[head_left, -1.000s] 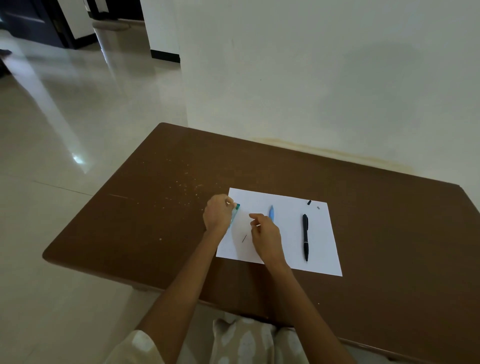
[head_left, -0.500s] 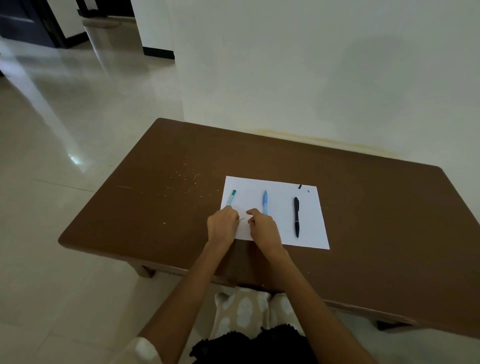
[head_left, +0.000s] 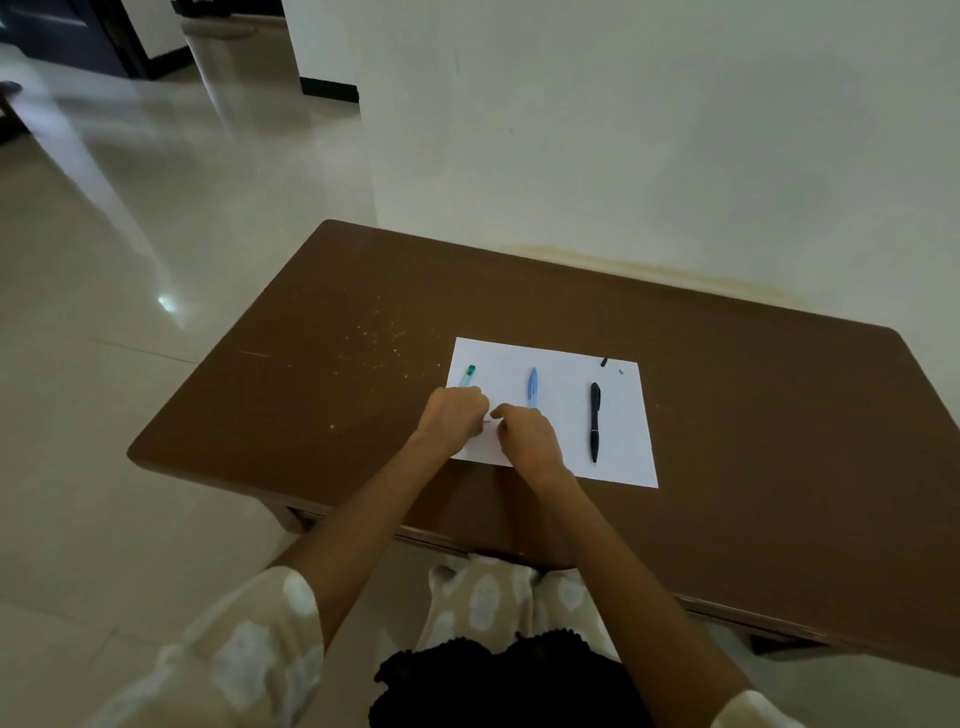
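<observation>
Since a second ago the teal pen (head_left: 467, 375) has been set down on the far left of the paper (head_left: 623, 447), and both hands have been drawn together over its near left part. The left hand (head_left: 453, 415) is curled, and a thin dark sliver (head_left: 488, 422) appears to be pinched at its fingertips, just above the sheet. The right hand (head_left: 524, 434) is curled too, with thumb and forefinger brought up to the sliver's other end. Whether the sliver is gripped there cannot be told.

A pen's inner part seems to be under handling, and a fine, steady alignment of the two hands is called for next. A blue pen (head_left: 532, 387) is seen just beyond the right hand, close enough to be knocked. A black pen (head_left: 595, 421) is laid further right, with a small dark bit (head_left: 603, 362) near the far right corner. All is carried by a brown tabletop (head_left: 779, 415).
</observation>
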